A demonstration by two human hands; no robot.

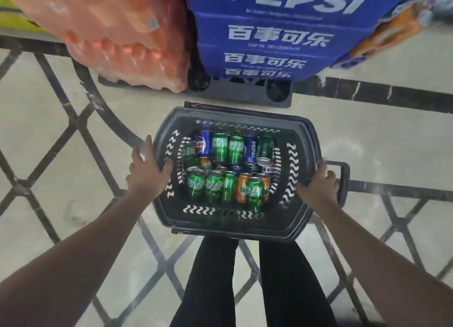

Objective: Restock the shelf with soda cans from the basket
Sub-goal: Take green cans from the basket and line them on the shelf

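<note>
As soda cans [228,169] lie jumbled between both grips, clutching basket [304,130] rims: left hand [147,172] splayed and nearer, right hand [321,184] curled tight.

Blue Pepsi cartons [282,32], top centre: stack cut off by the upper frame edge; small print under the logo blurred, unreadable. Orange shrink-wrapped packs [110,32], upper left: motion-blurred, contents not resolvable, cut by the top edge. Lower cans in the basket [228,218] partly hidden under others; exact count cannot be told. Right hand [318,182]: fingertips hidden over the basket rim. Feet hidden below the basket.
</note>
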